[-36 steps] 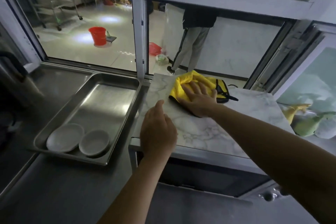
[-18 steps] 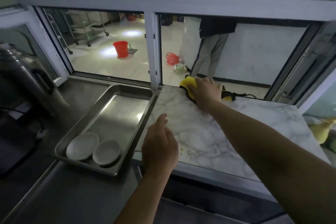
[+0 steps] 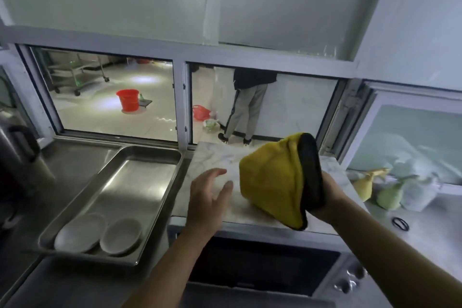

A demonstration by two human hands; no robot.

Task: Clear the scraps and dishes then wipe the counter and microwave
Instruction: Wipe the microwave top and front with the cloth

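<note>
two white dishes (image 3: 98, 234) lay in the steel tray (image 3: 140, 177) on the steel counter (image 3: 75, 155), left of the marble-topped microwave (image 3: 225, 160). right hand (image 3: 327, 197) gripped the yellow cloth (image 3: 272, 182), raised above the marble. left hand (image 3: 207, 197) hovered with fingers spread. serving window (image 3: 112, 97) showed a red bucket (image 3: 127, 100) on a tiled floor.

Sliding window (image 3: 105, 97), glossy pale floor (image 3: 100, 117) beyond, red bucket (image 3: 127, 100), frosted panels (image 3: 287, 2) above

cloth (image 3: 270, 182) yellow, blk edge | microwave top (image 3: 220, 157) white marble | bucket (image 3: 127, 99) red
</note>
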